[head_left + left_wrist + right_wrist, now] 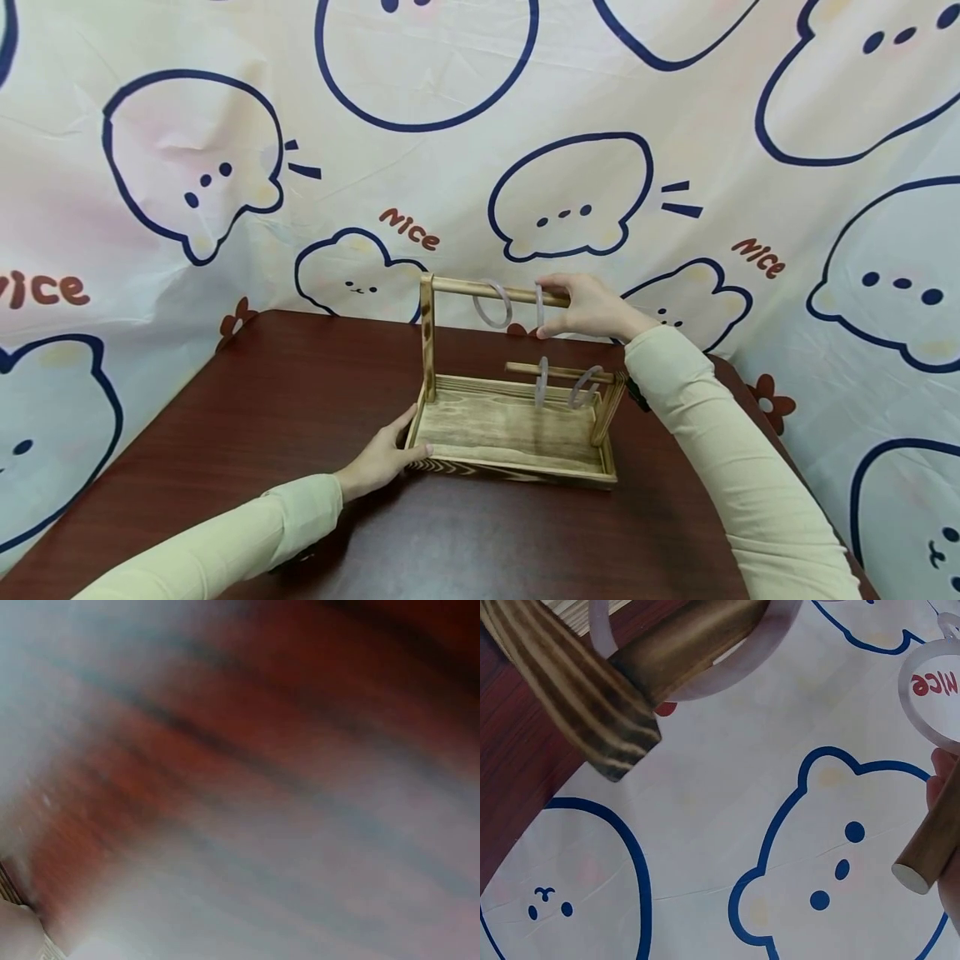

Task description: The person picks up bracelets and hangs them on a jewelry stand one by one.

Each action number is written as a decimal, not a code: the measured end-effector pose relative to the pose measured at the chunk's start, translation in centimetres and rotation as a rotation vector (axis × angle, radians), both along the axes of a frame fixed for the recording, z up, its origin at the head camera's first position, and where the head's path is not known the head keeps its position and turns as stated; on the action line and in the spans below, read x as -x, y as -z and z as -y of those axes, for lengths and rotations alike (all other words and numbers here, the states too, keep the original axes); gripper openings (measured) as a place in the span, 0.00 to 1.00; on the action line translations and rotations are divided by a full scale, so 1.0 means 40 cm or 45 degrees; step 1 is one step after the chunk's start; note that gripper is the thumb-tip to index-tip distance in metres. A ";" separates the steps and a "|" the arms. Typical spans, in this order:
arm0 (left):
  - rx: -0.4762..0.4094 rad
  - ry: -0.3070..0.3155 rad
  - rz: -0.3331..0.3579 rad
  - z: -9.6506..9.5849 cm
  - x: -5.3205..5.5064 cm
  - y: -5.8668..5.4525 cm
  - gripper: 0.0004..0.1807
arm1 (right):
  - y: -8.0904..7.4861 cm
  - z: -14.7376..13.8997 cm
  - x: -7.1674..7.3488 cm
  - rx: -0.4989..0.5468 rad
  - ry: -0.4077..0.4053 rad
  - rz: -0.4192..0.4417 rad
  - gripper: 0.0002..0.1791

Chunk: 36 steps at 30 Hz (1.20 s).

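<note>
A wooden display stand has a shallow tray (480, 421) and two rods at different heights. My left hand (382, 458) grips the tray's left end, thumb over the front corner. Near the free end of the upper rod (465, 287), my right hand (588, 307) pinches a pale translucent bangle (539, 304) between thumb and fingertips, and the rod overlaps it. Another bangle (509, 310) hangs further left on that rod. From the lower rod (562, 372) hang two more, one bangle (542, 383) nearer its free end and one bangle (576, 395) by the right post (607, 412).
The stand sits on a dark red-brown table (300, 392). Behind and beside it hangs a pale cloth (450, 183) printed with blue cartoon outlines. The left wrist view is mostly blur, with a bit of the left hand (16, 930) at its lower corner.
</note>
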<state>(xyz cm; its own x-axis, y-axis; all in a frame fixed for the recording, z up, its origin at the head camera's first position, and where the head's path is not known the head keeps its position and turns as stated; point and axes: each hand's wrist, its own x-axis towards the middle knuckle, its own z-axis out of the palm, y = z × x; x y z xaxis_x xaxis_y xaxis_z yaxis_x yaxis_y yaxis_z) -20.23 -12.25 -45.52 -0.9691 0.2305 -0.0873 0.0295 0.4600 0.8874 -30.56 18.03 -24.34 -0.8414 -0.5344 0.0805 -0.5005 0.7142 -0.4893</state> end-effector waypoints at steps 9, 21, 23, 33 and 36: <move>-0.088 0.025 0.037 0.002 -0.002 0.006 0.44 | -0.002 0.001 -0.002 -0.044 0.004 0.005 0.48; -0.093 0.041 0.062 0.008 -0.003 0.003 0.44 | 0.004 0.000 -0.007 0.013 0.009 0.012 0.50; -0.088 0.038 0.064 0.009 -0.003 0.001 0.44 | 0.005 0.000 -0.008 0.052 0.008 0.019 0.49; -0.083 0.030 0.058 0.011 -0.006 -0.002 0.45 | 0.020 -0.001 -0.021 0.300 0.102 -0.172 0.35; -0.071 0.035 0.066 0.010 -0.005 -0.004 0.45 | 0.023 -0.006 -0.028 0.349 0.144 -0.242 0.32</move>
<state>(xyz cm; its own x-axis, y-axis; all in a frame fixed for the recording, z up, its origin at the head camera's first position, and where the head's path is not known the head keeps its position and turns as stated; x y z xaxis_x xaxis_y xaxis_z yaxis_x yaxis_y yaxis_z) -20.02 -12.63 -45.36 -0.9570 0.2627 -0.1232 -0.0050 0.4096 0.9122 -29.43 18.25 -25.27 -0.8503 -0.3753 0.3689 -0.5260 0.6255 -0.5762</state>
